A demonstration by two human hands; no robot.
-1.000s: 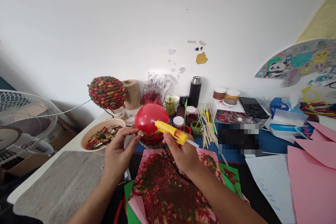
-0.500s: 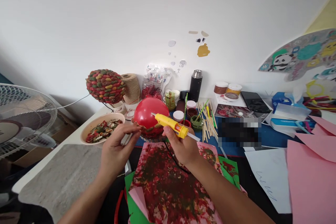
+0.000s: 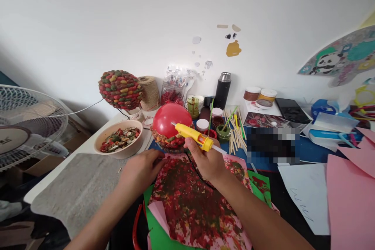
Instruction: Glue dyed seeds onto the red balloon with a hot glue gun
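Observation:
My right hand (image 3: 206, 160) is wrapped round a yellow hot glue gun (image 3: 190, 134), with a whitish glue stick poking out of its back end. Its nozzle points up and left, in front of a red balloon (image 3: 171, 119). Red, green and yellow painted shells (image 3: 168, 139) ring the balloon's lower part. My left hand (image 3: 143, 172) is low at the upper left edge of a paint-smeared pink sheet (image 3: 199, 203). Its fingers are curled together, and what they hold, if anything, is hidden.
A bowl (image 3: 117, 154) of painted shells stands left, below a shell-covered ball (image 3: 120, 90). Twine (image 3: 149, 91), a black flask (image 3: 223, 90), paint jars and wooden sticks (image 3: 236, 134) line the back. A fan (image 3: 26, 125) is far left; pink paper (image 3: 351, 203) lies right.
My left hand has dropped from the shell ring beside the balloon to the sheet's edge. The glue gun remains in my right hand before the balloon. The view has shifted slightly.

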